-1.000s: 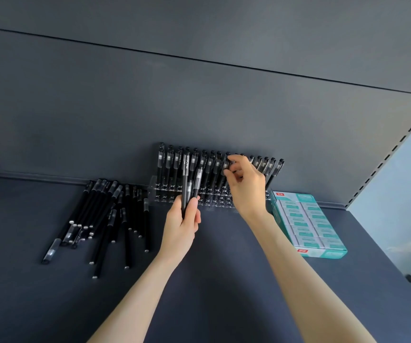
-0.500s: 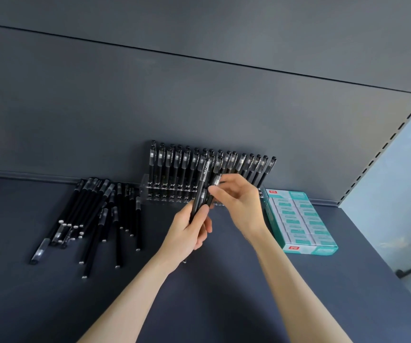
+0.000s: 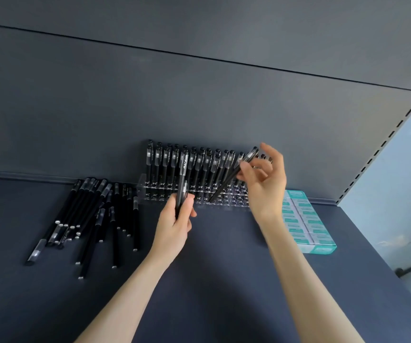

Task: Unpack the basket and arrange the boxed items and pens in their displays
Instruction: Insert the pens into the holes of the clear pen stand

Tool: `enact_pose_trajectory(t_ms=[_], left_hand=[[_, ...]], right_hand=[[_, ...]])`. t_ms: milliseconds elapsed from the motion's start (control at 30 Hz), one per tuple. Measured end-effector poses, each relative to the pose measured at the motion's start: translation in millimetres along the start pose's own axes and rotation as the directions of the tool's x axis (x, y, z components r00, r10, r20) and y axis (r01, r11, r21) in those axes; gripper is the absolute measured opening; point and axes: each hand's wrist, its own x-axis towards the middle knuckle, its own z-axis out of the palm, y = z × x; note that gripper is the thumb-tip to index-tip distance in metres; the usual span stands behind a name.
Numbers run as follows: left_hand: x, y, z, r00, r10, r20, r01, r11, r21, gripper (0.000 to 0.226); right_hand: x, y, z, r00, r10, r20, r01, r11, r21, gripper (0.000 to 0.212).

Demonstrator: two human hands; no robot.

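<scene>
- Since half a second ago: right hand (image 3: 263, 186) has left the bundle of pens (image 3: 183, 174) and risen up and to the right, taking a single pen (image 3: 229, 178) with it. Left hand (image 3: 174, 225) has kept its place in front of the clear rack (image 3: 141, 191).
- Right hand: thumb and forefinger pinch the single pen near its capped end, and the other fingers spread upward. The pen is tilted, cap up and right, tip down and left at the rack's front rows. Whether the tip touches the rack cannot be told.
- Left hand: fingers are curled round the bundle of pens, which is held upright with caps up and overlaps the left-middle part of the rack in this view.
- Clear rack: stands against the back panel (image 3: 199, 107). Its rear rows are filled with standing pens (image 3: 164, 162); its front rows show open holes, mostly toward the right.
- Loose pens (image 3: 95, 214): lie fanned on the shelf left of the rack, the nearest close to its left edge.
- Teal box (image 3: 305, 226): holds rows of small boxed items. It sits just right of the rack, partly hidden behind the right forearm.
- Shelf (image 3: 224, 280): dark, with a bare stretch in front of the rack between the loose pens and the teal box. Both forearms reach in across this stretch.
- Slotted upright (image 3: 382, 147): bounds the shelf on the right, beyond the teal box.
</scene>
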Motion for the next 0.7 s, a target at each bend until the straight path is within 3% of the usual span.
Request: enact_pose_trajectory(t_ms=[167,533,700], left_hand=[[-0.1,2.8,-4.3,1.000,-0.010,0.015,0.011,0.999,-0.044,0.019],[-1.5,4.7,-1.9,0.994,-0.048,0.101,0.050,0.999,-0.022,0.024],[-2.1,4.6,-3.8,0.992,0.000,0.126,-0.004,1.000,0.030,0.022]], right_hand=[[16.3,4.7,4.1,0.994,-0.109,-0.019,0.103,0.976,-0.193,0.043],[22.9,22.4,16.5,0.975,-0.205,0.090,0.224,0.919,-0.324,0.034],[19.9,26.1,20.5,0.956,-0.251,0.153,0.293,0.859,-0.419,0.032]])
